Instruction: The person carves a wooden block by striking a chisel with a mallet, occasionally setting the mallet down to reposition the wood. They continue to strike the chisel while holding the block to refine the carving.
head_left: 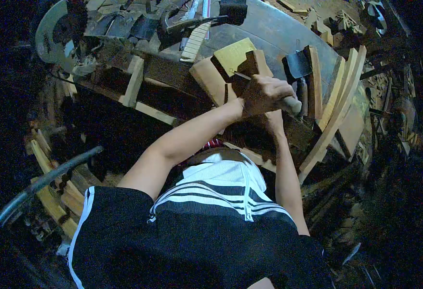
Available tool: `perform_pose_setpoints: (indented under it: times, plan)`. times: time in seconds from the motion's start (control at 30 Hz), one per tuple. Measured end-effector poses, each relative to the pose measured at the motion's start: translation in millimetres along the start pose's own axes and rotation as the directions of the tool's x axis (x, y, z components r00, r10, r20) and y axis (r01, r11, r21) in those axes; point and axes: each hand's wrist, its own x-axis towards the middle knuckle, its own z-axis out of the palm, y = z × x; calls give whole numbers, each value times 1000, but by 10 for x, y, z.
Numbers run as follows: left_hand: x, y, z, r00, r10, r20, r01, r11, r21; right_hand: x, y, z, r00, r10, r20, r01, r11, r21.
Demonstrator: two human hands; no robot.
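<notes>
My left hand point(269, 91) is closed in a fist around a hand tool with a pale rounded handle point(293, 104). From the other side of the fist, its thin metal shaft point(241, 74) points left over a yellowish flat piece point(235, 54). My right hand point(273, 120) is below and behind the left one; its fingers are hidden in shadow. Just beyond the fist a wooden block point(259, 62) stands up. A brown piece of wood point(209, 79) lies left of the hands, partly under the yellowish piece.
The workbench point(269, 29) carries a frame saw point(187, 26) at the back left. Curved wooden strips point(339, 111) stand on the right, beside a dark curved metal piece point(298, 65). A metal bar point(50, 183) slants over wood pieces at lower left. Scraps lie at the back right.
</notes>
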Motion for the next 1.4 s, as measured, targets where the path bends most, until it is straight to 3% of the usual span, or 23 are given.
perform_pose_setpoints:
  times: [0.1,0.2,0.3,0.4,0.5,0.57,0.73,0.87,0.9,0.93,1.0,1.07,1.1,1.17,1.2,1.23,1.27,1.3,1.33,1.4]
  plan:
    - [-1,-42,-11,999,-24,-38,23,999,-28,74,238,-47,980,40,194,8,971,-239]
    - [-11,-65,-39,997,-49,-61,47,998,-36,38,-9,-2,984,172,38,-172,985,-15]
    - [6,-54,-100,995,-69,-79,64,996,-54,30,-208,2,986,160,-53,-166,976,-143]
    - [-3,-75,-96,991,-95,-97,88,993,-72,38,-231,-28,991,137,-3,-137,989,-48]
    - [-5,-112,-104,988,-122,-97,115,990,-76,31,-286,-52,977,206,53,-198,973,-117]
    - [-3,-125,-115,987,-128,-92,123,990,-64,26,-332,8,997,29,-74,-32,999,-34]
    - [-8,-146,-117,968,-244,-56,238,966,-99,46,-364,33,992,40,-118,-42,999,-14]
    - [3,-125,-146,972,-207,-108,200,977,-69,60,-244,57,990,80,-117,-85,996,-38]
    - [26,-95,-174,959,-264,-102,252,961,-118,61,-241,58,990,79,-115,-84,996,-39]
    - [39,-75,-190,943,-320,-92,302,939,-167,54,-236,58,990,-72,-120,61,994,-90]
    - [42,-144,-143,926,-343,-157,319,935,-157,37,-396,57,968,-222,-117,204,968,-142]
    - [34,-220,-81,906,-361,-221,335,931,-147,13,-607,34,990,21,-140,-31,997,-64]
    - [40,-248,-65,899,-356,-255,334,934,-126,13,-694,-13,990,17,-141,-27,997,-66]
    - [63,-259,-96,892,-344,-294,331,939,-95,48,-804,-90,997,55,-45,-50,992,119]
    - [77,-232,-133,882,-350,-314,338,936,-96,93,-757,-157,989,143,-25,-132,960,247]
    - [81,-207,-153,873,-359,-332,346,933,-100,133,-743,-187,973,-32,-228,46,997,58]
    - [49,-325,-106,895,-277,-349,323,943,80,147,-878,-354,973,96,-211,-83,994,71]
    - [54,-314,-100,894,-280,-351,326,942,80,97,-1246,-435,957,192,-219,-72,884,462]
    - [84,-296,-109,879,-258,-402,324,940,105,28,-1547,-531,948,157,-278,12,852,524]
    - [97,-301,-115,892,-194,-408,294,934,200,-17,-1827,-668,911,254,-323,-61,861,505]
